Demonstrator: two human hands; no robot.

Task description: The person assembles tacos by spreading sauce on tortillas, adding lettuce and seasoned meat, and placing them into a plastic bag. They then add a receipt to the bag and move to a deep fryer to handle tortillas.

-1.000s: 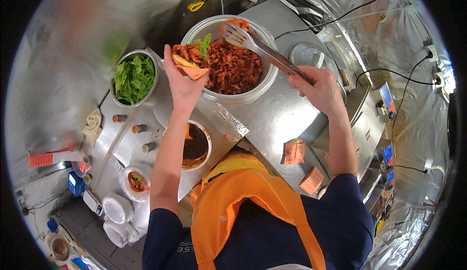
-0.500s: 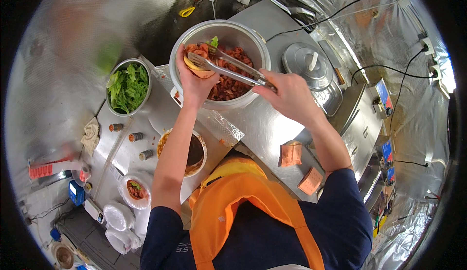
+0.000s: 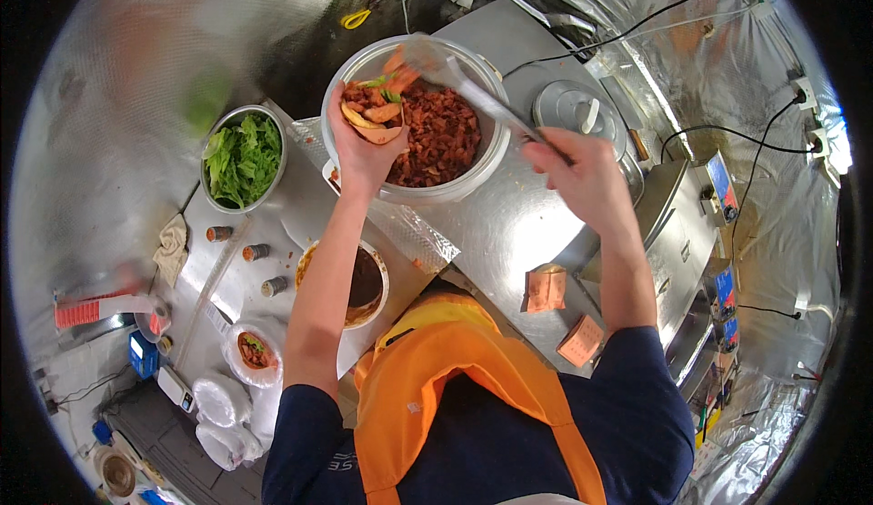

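My left hand (image 3: 366, 164) is closed around a stuffed bread pocket (image 3: 373, 114) in a brownish paper sleeve. Red-brown meat pieces and some green lettuce show at its open top. It is held over the left side of a large pale pot (image 3: 498, 152), which contains chopped red-brown meat (image 3: 447, 137). In my right hand (image 3: 587, 178) are metal tongs (image 3: 498, 108); their tips are smeared by motion above the pot's far side. Reddish pieces, blurred, show beside the tips; whether the tongs grip them I cannot tell.
A metal bowl of lettuce (image 3: 242, 161) stands to the left, with several small jars (image 3: 255, 252) below it. A sauce bowl (image 3: 382, 287) sits under my left forearm. Paper sleeves (image 3: 545, 289) lie at right, and a round lid (image 3: 559, 96) lies behind my right hand.
The tongs have lifted away from the bread pocket toward the pot's far side, tilting more steeply. My right hand has shifted right. The bread pocket stays nearly in place, its filling now uncovered.
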